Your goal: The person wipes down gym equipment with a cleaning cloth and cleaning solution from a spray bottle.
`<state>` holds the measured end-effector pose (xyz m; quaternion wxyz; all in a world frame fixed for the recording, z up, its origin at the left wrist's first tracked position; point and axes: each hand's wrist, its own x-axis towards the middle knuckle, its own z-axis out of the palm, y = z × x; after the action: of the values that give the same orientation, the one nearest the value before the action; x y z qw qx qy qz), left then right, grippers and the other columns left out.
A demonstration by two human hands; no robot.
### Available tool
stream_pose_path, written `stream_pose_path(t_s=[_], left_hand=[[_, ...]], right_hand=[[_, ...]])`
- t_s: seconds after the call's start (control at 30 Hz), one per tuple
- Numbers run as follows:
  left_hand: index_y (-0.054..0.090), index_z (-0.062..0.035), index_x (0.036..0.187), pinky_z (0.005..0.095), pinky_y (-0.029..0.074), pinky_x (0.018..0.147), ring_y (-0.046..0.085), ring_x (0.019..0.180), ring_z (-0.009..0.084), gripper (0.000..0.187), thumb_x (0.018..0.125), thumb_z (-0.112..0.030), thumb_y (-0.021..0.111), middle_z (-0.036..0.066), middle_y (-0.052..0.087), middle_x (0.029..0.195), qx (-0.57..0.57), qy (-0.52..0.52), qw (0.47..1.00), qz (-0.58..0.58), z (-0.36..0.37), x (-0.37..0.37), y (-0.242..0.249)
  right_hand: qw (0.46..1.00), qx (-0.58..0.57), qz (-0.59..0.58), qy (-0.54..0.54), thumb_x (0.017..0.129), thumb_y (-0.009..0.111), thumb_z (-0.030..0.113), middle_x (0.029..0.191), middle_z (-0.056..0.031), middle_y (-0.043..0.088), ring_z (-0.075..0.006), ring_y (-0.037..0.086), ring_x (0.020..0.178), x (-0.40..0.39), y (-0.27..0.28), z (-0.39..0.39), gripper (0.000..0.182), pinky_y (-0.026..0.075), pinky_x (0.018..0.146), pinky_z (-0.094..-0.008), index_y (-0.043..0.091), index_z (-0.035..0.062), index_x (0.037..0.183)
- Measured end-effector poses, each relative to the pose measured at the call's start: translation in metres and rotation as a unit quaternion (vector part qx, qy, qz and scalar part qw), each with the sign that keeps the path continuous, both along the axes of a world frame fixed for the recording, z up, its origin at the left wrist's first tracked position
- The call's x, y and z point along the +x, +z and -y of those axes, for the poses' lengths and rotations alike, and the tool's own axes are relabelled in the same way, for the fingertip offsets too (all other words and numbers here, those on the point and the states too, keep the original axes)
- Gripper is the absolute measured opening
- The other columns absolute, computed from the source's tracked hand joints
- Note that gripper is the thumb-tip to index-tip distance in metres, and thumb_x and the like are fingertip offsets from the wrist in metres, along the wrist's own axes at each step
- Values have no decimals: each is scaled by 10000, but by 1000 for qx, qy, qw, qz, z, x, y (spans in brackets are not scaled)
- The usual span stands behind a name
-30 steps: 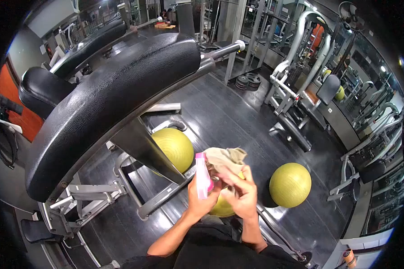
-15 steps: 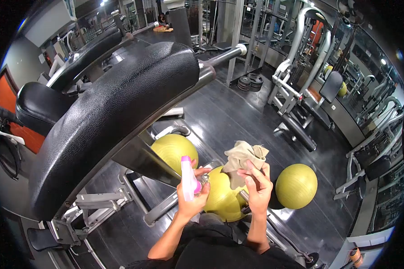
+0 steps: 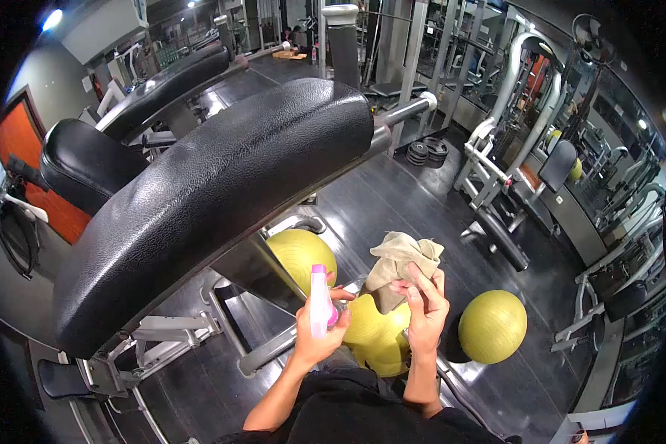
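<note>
My left hand (image 3: pixel 320 333) is wrapped round a spray bottle (image 3: pixel 320 303) with a white and pink head, held upright at the lower middle. Just to its right, my right hand (image 3: pixel 426 309) grips a crumpled beige cloth (image 3: pixel 399 265) between thumb and fingers. The bottle and the cloth are apart. A large black padded bench (image 3: pixel 222 174) slants across the view, above and left of both hands. Behind the hands, a yellow ball (image 3: pixel 377 337) shows, partly covered by the cloth and my right hand.
Another yellow ball (image 3: pixel 493 326) rests on the dark floor at the right, and one (image 3: pixel 300 257) sits behind the bench post. Weight plates (image 3: pixel 427 152) lie further back. A weight machine (image 3: pixel 496 155) stands at the upper right. Metal frames lie at the lower left.
The view has shifted, so the bench appears further right and the floor balls slightly lower. Both hands keep their hold, and the bottle appears a little nearer the cloth.
</note>
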<state>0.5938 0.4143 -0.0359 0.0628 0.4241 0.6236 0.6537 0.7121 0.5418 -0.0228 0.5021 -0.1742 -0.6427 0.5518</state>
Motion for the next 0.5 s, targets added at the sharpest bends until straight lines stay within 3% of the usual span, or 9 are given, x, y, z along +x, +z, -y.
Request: stream_pose_path(t_s=[0.13,0.27,0.37,0.5], left_hand=[[561,25,1095,401,442,986,543,1162,283,348,751,45,606,90,664,969,-10,-13,1000,11,0,-6,1],[561,38,1085,402,444,982,564,1130,270,345,744,48,613,95,665,968,-3,-21,1000,18,-2,-8,5],[560,44,1080,408,446,981,576,1108,257,337,748,49,614,97,659,936,16,-42,998,51,-9,-10,-3],[542,46,1106,409,448,977,593,1077,248,358,757,43,618,90,643,867,28,-79,996,-10,-19,-19,-17]], right_hand=[[1000,7,-23,-1,893,556,15,1068,-101,493,-179,659,820,-8,0,-3,274,495,753,-257,604,-60,1153],[1000,-13,-22,-3,888,560,-6,1072,-104,505,-175,654,829,-9,-1,-2,271,492,762,-259,608,-54,1150],[1000,27,6,-8,887,523,-55,1107,-110,482,-187,640,819,-8,-5,-10,285,557,754,-303,584,-72,1165],[1000,-5,-2,-28,891,528,-55,1074,-106,519,-132,606,669,-8,1,-13,220,496,548,-237,591,-65,1101]])
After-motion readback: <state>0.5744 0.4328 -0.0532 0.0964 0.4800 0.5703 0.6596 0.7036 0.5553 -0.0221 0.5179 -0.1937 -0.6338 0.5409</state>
